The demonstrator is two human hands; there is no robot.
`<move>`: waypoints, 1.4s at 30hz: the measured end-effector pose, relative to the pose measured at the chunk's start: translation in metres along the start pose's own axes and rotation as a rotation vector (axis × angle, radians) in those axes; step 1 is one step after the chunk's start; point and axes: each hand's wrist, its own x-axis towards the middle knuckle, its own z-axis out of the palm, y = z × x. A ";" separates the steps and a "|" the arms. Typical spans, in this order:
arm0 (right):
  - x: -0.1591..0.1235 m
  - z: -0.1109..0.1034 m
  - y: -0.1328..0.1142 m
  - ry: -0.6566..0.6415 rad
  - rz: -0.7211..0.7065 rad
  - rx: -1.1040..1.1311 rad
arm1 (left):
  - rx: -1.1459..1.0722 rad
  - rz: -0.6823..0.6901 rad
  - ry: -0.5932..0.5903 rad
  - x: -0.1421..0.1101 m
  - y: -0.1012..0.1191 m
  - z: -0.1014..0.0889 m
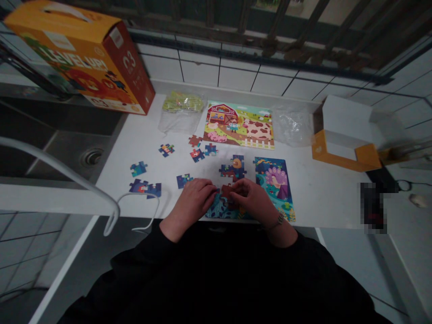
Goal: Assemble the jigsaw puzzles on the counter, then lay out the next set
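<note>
My right hand (253,200) pinches a brown jigsaw piece (226,192) above the front part of a partly joined puzzle (218,209) with blue leaves. Close by on the left, my left hand (197,200) has its fingers curled together, fingertips near that brown piece; whatever they grip is hidden. Just beyond both hands lies a joined cluster of dark blue pieces (238,164). To the right of it is a puzzle section with a purple peacock (277,180). A loose blue piece (184,180) lies beside my left hand.
Several loose pieces (166,150) are scattered at left. Behind are a farm picture (239,126), plastic bags (293,126) and an orange box (87,63). An opened box (346,153) stands right. A white cable (67,157) crosses near the sink (67,146).
</note>
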 end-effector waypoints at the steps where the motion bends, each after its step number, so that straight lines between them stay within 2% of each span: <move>1: 0.000 0.000 -0.002 -0.015 -0.008 -0.033 | 0.001 -0.001 -0.002 0.000 0.000 0.000; 8: -0.003 -0.001 -0.015 -0.010 -0.127 -0.373 | 0.010 -0.011 -0.019 0.000 0.002 -0.003; 16: -0.013 0.018 -0.025 0.040 -0.166 -0.644 | 0.002 0.001 -0.010 -0.001 0.001 0.000; 27: -0.020 0.013 -0.041 -0.045 -0.212 -0.813 | 0.032 0.012 -0.028 -0.001 0.000 0.000; 35: -0.019 0.016 -0.038 -0.053 -0.216 -0.923 | 0.046 0.016 -0.047 0.002 0.004 -0.005; 38: -0.020 0.018 -0.041 -0.061 -0.227 -0.993 | 0.091 -0.044 -0.069 0.012 0.010 -0.012; 42: -0.024 0.024 -0.048 -0.091 -0.248 -1.100 | 0.207 -0.288 0.054 0.032 0.005 -0.021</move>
